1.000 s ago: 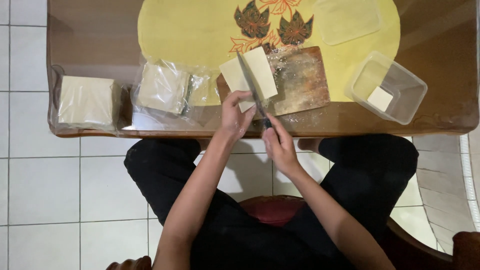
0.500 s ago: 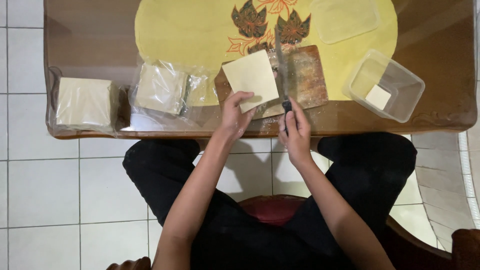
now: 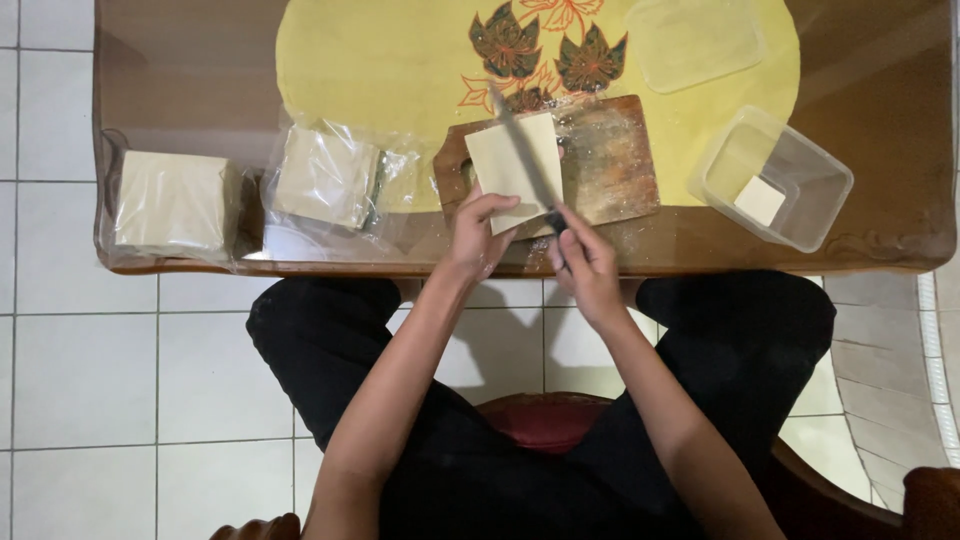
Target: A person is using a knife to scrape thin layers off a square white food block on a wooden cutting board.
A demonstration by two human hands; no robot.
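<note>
White floor tiles sit nearest, then the brown bench. Left hand pins the pale square sheet stack on the wooden board; right hand grips a knife lying across it — thin, floppy, probably tearable (hold flat, near an edge).

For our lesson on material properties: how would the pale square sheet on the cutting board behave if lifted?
The pale sheet looks thin and flat, so probably light and floppy. Left hand pins it for the knife, suggesting it slides easily.
</note>
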